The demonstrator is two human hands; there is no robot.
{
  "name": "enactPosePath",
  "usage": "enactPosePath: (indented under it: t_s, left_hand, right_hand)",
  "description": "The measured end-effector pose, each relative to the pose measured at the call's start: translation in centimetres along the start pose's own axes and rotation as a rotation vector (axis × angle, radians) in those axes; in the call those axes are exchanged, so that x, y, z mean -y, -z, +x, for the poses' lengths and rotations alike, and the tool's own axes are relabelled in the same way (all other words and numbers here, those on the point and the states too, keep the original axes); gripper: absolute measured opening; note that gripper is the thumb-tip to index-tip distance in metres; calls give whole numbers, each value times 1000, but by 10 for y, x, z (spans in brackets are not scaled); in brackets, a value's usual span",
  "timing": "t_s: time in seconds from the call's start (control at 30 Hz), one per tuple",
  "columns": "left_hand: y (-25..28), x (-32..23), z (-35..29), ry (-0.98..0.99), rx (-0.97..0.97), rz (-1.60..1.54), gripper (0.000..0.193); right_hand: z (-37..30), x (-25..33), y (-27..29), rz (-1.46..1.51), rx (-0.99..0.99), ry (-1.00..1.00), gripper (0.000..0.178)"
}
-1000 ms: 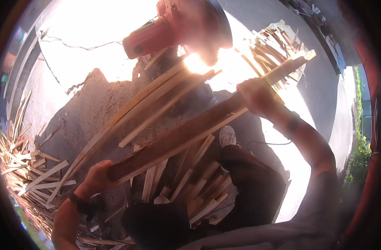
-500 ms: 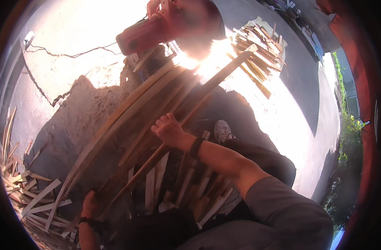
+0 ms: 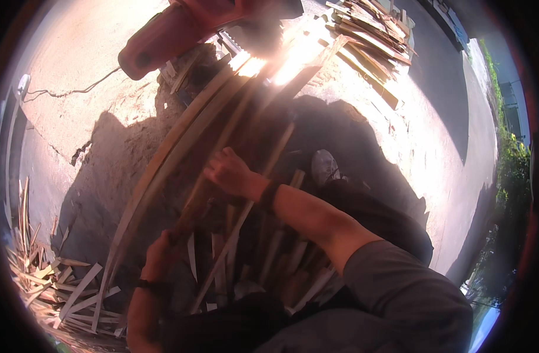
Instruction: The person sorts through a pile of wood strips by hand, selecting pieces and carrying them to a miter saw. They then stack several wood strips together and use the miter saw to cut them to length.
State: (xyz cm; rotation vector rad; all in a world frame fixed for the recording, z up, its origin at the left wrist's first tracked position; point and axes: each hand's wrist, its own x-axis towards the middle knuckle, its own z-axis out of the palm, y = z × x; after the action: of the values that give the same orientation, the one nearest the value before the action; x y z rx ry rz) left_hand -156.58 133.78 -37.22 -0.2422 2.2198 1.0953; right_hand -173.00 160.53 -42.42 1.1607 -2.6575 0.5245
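Observation:
A long wooden strip [image 3: 194,200], blurred by movement, slants up and away between my two hands. My right hand [image 3: 231,173] is closed around it about midway along, fingers curled over the top. Lower left, my left hand [image 3: 157,256] grips its near part; shadow and blur hide most of those fingers. Beyond the hands stands a red power saw [image 3: 175,35] with a round toothed blade [image 3: 262,40]. Far ends of the wood fade into bright glare beside the blade. Long pale strips [image 3: 154,167] lie left of my right hand, running toward the saw.
Cut sticks are heaped at the lower left [image 3: 75,288]. Another wood pile [image 3: 375,41] lies at the far right. Several strips [image 3: 275,253] stand near my legs, beside my shoe [image 3: 324,166]. A cable [image 3: 75,92] trails from behind the saw to the left.
My left hand has moved up and right, closer to my right hand. My right hand has shifted slightly left. The saw and far pile sit higher in the picture, as the view has tilted.

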Motion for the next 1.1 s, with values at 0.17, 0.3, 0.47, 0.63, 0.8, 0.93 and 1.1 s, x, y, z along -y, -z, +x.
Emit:
enactPosePath:
  t_s: [0.17,0.3,0.47,0.63,0.8,0.93,1.1]
  left_hand:
    - [16,-17,-31,31,-120,543,31]
    - [19,-28,-56,46,-126,607,31]
    - [16,-6,-55,30,-126,570,32]
    - [4,61,-29,128,-240,729,54]
    - [-25,80,3,-45,-380,703,76]
    - [-36,58,25,-47,-264,554,66]
    - [-37,55,21,30,-291,482,57]
  right_hand:
    - [18,1,14,99,2,42,4]
    - [20,12,11,171,-81,102,2]
    - [17,23,4,190,34,127,11]
    - [15,24,11,471,-156,45,41]
    - [-32,-4,29,335,-395,-526,30]
    - [-87,-55,12,340,-225,-1550,44]
    - [-90,-61,-11,489,-118,-1597,56]
